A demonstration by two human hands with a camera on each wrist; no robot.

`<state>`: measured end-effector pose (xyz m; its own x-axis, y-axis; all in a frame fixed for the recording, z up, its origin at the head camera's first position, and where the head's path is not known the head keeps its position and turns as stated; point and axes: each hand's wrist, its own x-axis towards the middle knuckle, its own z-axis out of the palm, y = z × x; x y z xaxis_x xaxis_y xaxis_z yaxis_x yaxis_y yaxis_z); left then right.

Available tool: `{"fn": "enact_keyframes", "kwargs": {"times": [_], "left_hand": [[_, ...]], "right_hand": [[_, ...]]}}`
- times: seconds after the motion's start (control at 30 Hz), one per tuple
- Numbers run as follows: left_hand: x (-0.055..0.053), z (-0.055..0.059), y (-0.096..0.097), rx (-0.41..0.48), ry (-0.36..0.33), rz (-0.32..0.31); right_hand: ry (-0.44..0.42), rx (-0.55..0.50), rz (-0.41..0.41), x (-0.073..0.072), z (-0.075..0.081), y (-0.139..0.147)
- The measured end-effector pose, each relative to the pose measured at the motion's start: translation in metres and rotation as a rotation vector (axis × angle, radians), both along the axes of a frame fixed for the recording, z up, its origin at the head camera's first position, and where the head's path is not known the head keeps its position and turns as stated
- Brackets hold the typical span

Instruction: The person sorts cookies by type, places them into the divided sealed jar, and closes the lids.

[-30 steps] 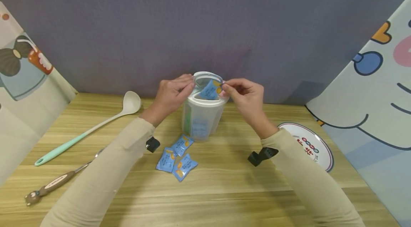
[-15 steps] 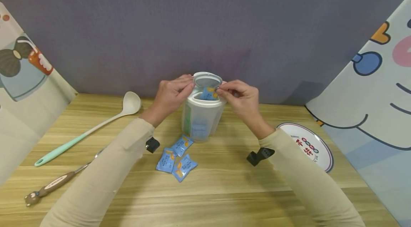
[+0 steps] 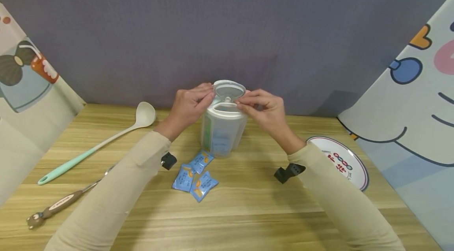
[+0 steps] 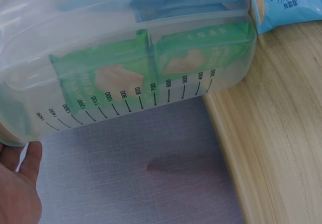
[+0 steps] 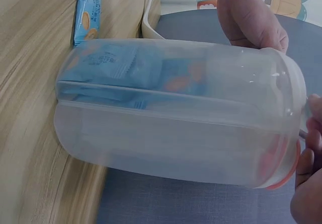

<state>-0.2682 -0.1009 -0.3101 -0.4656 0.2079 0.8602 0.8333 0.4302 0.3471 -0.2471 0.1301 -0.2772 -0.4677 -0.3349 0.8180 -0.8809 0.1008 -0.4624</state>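
A tall translucent plastic storage container stands upright near the back wall, its lid flap raised. My left hand grips the lid's left edge, thumb toward me. At the right side of the opening is my right hand, fingers curled and fingertips close together by the flap; I cannot tell whether they pinch anything. Inside, blue snack packets fill one compartment's lower part, and green packets show in another. Several blue packets lie on the table in front of the container.
To the left lie a white ladle with a mint handle and a brown bear-ended utensil, partly hidden by the left sleeve. A printed white plate sits at the right, overlapped by the right sleeve. A grey wall rises behind.
The blue packet held in my right hand has gone down into the container's opening and no longer shows there. My right hand has moved slightly left and down; the left hand stays put.
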Motion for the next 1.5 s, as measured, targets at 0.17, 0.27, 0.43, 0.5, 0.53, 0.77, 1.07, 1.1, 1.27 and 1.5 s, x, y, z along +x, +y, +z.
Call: {"fn": "enact_keyframes", "kwargs": {"times": [0.17, 0.27, 0.43, 0.5, 0.53, 0.77, 1.07, 1.1, 1.27, 1.5], "left_hand": [[0.001, 0.000, 0.000, 0.000, -0.012, 0.000], [0.002, 0.000, -0.001, -0.001, -0.016, 0.006], [0.003, 0.001, 0.000, 0.006, -0.017, 0.005], [0.003, 0.001, 0.000, 0.007, -0.020, 0.003], [0.003, 0.001, 0.000, 0.005, -0.020, 0.003], [0.003, 0.001, 0.000, 0.002, -0.021, 0.003], [0.003, 0.003, 0.000, 0.005, -0.031, 0.007], [0.003, 0.003, 0.000, 0.006, -0.032, 0.005], [0.003, 0.003, 0.000, 0.006, -0.030, 0.007], [0.003, 0.003, 0.000, -0.003, -0.013, 0.002]], "right_hand": [[-0.026, -0.049, 0.045, 0.003, -0.001, 0.001], [-0.049, -0.074, 0.042, 0.006, -0.001, 0.002], [-0.090, -0.099, 0.036, 0.015, -0.004, 0.004], [-0.099, -0.102, 0.051, 0.019, -0.007, 0.005], [-0.102, -0.106, 0.061, 0.021, -0.008, 0.005], [-0.128, -0.122, 0.153, 0.036, -0.024, 0.003], [-0.192, -0.068, 0.192, 0.046, -0.053, -0.002], [-0.199, -0.059, 0.198, 0.047, -0.057, -0.002], [-0.260, -0.022, 0.200, 0.051, -0.077, -0.006], [-0.337, 0.039, 0.123, 0.065, -0.092, -0.013]]}}
